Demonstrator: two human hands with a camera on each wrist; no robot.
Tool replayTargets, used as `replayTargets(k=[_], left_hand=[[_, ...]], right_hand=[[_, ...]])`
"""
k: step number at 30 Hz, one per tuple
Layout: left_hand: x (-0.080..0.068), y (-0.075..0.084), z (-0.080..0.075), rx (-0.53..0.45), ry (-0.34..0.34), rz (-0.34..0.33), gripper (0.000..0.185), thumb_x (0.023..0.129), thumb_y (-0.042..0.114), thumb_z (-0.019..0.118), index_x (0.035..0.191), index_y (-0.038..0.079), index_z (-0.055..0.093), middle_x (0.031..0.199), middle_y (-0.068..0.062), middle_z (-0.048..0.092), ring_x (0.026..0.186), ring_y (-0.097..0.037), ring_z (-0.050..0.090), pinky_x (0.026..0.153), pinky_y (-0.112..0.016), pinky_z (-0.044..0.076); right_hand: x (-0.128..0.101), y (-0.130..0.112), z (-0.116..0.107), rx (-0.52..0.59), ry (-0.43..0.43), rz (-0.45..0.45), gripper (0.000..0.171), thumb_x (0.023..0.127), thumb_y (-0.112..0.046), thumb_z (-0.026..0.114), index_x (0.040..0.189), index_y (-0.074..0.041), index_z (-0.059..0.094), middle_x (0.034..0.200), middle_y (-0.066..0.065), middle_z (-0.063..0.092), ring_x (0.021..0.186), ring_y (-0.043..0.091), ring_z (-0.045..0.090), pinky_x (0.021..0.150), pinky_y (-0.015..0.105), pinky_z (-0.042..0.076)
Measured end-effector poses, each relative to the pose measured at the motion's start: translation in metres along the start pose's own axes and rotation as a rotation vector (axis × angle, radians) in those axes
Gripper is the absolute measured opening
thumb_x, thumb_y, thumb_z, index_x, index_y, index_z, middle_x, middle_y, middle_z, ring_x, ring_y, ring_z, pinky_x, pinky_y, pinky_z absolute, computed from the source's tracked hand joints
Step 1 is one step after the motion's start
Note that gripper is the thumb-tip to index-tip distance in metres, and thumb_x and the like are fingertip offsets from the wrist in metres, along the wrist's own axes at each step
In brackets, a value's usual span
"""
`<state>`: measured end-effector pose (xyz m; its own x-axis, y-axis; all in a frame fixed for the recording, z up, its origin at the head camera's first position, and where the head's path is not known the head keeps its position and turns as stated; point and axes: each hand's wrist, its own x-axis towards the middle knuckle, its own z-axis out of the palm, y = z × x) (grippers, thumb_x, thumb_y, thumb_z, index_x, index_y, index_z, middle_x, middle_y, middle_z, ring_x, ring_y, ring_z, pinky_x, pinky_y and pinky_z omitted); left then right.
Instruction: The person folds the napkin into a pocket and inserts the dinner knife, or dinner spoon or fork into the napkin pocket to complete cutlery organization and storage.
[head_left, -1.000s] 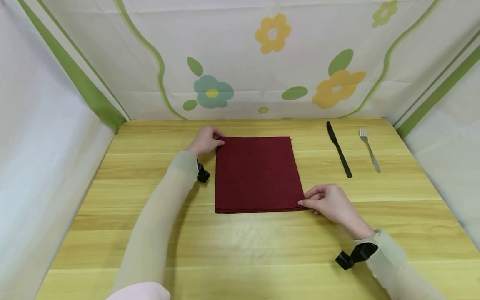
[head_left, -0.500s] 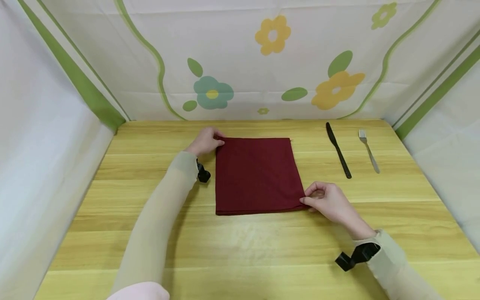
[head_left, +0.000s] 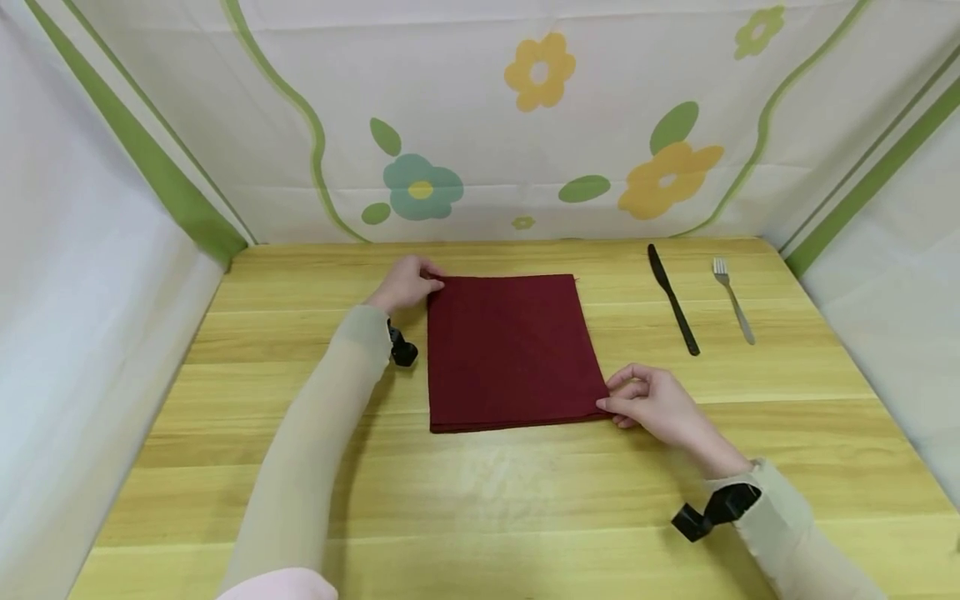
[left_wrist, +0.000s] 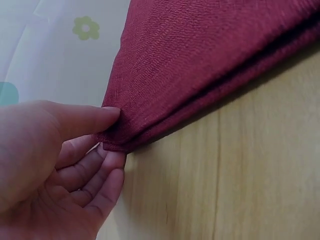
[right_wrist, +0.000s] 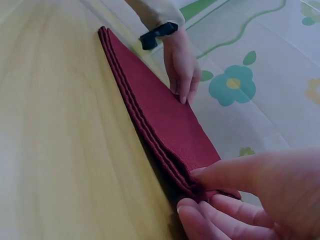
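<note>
A dark red cloth napkin, folded into a layered square, lies flat on the wooden table. My left hand pinches its far left corner; in the left wrist view the thumb presses on top with fingers under the layers. At the near right corner my right hand pinches the cloth between thumb and fingers. The right wrist view shows the stacked folds of the napkin along its near edge, with that corner slightly lifted at my fingers.
To the right of the napkin lie a black knife and, farther right, a silver fork. A white curtain with printed flowers and green stripes stands behind the table and along both sides.
Half a second ago the right hand's corner was raised slightly with the cloth rumpled there; now it lies flatter. Both hands keep their corners. The whole view has shifted a little.
</note>
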<state>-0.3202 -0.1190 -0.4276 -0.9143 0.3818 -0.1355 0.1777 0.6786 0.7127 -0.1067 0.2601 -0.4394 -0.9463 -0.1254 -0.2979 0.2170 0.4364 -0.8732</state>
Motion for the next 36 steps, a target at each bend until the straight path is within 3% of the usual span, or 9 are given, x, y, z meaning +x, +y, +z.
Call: replayTargets(k=[9, 17, 27, 32, 36], left_hand=[[-0.024, -0.014, -0.013, 0.029, -0.005, -0.075, 0.024, 0.097, 0.017, 0.071, 0.115, 0.001, 0.076, 0.124, -0.016, 0.067, 0.115, -0.031, 0.058, 0.092, -0.044, 0.049], [-0.064, -0.018, -0.015, 0.075, -0.021, -0.125, 0.024, 0.096, 0.024, 0.073, 0.108, 0.004, 0.077, 0.114, -0.013, 0.07, 0.101, -0.027, 0.059, 0.086, -0.043, 0.049], [-0.116, -0.011, 0.003, 0.113, -0.058, -0.121, 0.022, 0.093, 0.029, 0.076, 0.096, 0.007, 0.075, 0.096, -0.005, 0.07, 0.082, -0.021, 0.059, 0.074, -0.038, 0.05], [-0.146, -0.002, 0.023, 0.112, -0.041, -0.084, 0.02, 0.09, 0.028, 0.08, 0.089, 0.009, 0.073, 0.083, 0.0, 0.066, 0.071, -0.016, 0.057, 0.066, -0.033, 0.05], [-0.165, 0.008, 0.04, 0.137, -0.044, -0.065, 0.022, 0.089, 0.03, 0.081, 0.084, 0.012, 0.07, 0.074, 0.003, 0.062, 0.064, -0.014, 0.055, 0.064, -0.032, 0.049]], right_hand=[[0.025, 0.0, -0.028, -0.146, 0.077, -0.069, 0.03, 0.094, -0.014, 0.077, 0.113, 0.007, 0.068, 0.09, 0.013, 0.075, 0.077, 0.023, 0.072, 0.067, 0.031, 0.06], [0.073, -0.01, -0.051, -0.194, 0.108, -0.065, 0.028, 0.094, -0.014, 0.076, 0.113, 0.006, 0.07, 0.096, 0.016, 0.075, 0.079, 0.021, 0.073, 0.069, 0.03, 0.06], [0.135, -0.029, -0.065, -0.272, 0.108, -0.081, 0.028, 0.097, -0.016, 0.073, 0.119, 0.002, 0.069, 0.104, 0.016, 0.074, 0.085, 0.024, 0.071, 0.071, 0.03, 0.057], [0.162, -0.039, -0.055, -0.326, 0.172, -0.133, 0.025, 0.094, -0.014, 0.075, 0.114, 0.001, 0.072, 0.101, 0.015, 0.073, 0.086, 0.025, 0.069, 0.068, 0.027, 0.055], [0.177, -0.047, -0.044, -0.392, 0.208, -0.203, 0.024, 0.093, -0.014, 0.076, 0.111, 0.002, 0.073, 0.099, 0.016, 0.072, 0.088, 0.029, 0.067, 0.074, 0.035, 0.053]])
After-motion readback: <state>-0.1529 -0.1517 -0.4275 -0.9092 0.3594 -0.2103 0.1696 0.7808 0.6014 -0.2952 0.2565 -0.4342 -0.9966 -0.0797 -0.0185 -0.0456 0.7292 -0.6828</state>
